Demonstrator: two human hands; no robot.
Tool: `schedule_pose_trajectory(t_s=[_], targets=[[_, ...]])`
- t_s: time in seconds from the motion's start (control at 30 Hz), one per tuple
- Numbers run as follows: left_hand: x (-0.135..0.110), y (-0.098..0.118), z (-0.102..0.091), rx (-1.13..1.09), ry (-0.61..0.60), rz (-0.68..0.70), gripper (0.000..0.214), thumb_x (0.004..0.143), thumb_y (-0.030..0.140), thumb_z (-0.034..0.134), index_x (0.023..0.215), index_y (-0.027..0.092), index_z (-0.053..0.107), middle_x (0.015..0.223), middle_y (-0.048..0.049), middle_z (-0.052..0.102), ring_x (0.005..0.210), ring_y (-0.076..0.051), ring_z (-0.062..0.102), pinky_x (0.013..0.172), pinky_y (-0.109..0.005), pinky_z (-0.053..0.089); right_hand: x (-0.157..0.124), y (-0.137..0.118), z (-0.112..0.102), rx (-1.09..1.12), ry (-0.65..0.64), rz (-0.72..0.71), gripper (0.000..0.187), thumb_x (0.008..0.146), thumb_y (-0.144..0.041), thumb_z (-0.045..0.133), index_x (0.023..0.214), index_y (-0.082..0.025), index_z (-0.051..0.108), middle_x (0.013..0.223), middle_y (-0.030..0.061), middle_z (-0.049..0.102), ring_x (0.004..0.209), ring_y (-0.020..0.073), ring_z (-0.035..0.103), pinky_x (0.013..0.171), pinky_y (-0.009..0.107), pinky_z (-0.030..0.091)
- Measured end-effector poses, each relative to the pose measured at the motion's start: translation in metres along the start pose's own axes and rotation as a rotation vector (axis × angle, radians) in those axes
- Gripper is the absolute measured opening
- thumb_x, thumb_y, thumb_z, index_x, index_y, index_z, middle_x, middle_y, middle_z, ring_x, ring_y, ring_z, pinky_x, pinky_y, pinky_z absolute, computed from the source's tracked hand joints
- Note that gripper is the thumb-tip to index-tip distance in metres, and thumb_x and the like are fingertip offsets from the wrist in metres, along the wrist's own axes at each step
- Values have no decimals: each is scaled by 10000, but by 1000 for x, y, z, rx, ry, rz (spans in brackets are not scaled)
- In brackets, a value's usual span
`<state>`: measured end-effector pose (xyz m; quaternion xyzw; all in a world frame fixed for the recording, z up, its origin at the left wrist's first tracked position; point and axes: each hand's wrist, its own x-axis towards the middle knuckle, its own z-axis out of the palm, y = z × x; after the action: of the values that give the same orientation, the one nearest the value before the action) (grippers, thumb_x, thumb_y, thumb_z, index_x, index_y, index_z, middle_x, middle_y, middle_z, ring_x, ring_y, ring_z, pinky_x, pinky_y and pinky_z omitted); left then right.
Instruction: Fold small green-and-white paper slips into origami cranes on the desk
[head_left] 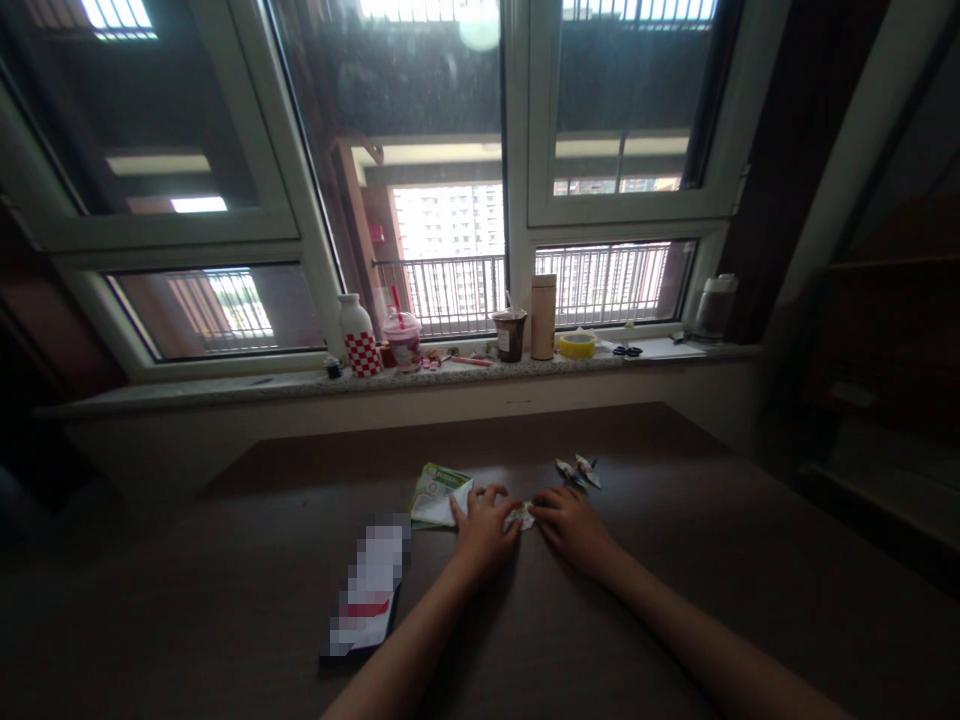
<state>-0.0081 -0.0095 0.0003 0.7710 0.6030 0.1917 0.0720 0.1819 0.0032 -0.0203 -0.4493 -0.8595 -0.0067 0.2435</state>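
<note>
A small piece of folded paper (523, 516), pale with green and pink print, lies low over the table between my hands. My left hand (486, 528) has its thumb and index finger at the paper's left side, and its other fingers spread toward a stack of printed green-and-white sheets (439, 492). From the right, my right hand (574, 528) presses its bunched fingertips on the same paper. Part of the paper is hidden under the fingers. Beyond my right hand sit small folded paper shapes (578, 471) with pointed ends.
A dark-edged flat object with a blurred light top (369, 590) lies left of my left forearm on the brown table (247, 560). On the windowsill stand a checkered bottle (360, 340), a pink cup (403, 345), a brown cup (510, 335), yellow tape (576, 346) and scissors (628, 351).
</note>
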Motion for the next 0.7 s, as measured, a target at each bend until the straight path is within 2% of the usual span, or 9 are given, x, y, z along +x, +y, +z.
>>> schedule_pose_trajectory(t_s=[0.43, 0.7], targets=[[1, -1, 0, 6, -1, -30, 314, 864, 448, 571, 1165, 462, 663, 1354, -19, 524, 1304, -323, 382, 1093, -754, 78, -1, 0, 0, -5, 0, -2, 283, 927, -198, 553, 1145, -285, 712, 1153, 68, 688, 1121, 239, 574, 989, 430, 438], [0, -2, -2, 82, 9, 8, 307, 874, 495, 550, 1162, 513, 654, 1373, -4, 520, 1329, -344, 353, 1082, -777, 44, -1, 1, 2, 15, 42, -23, 289, 922, -185, 553, 1146, -281, 709, 1127, 80, 666, 1104, 235, 565, 971, 410, 452]])
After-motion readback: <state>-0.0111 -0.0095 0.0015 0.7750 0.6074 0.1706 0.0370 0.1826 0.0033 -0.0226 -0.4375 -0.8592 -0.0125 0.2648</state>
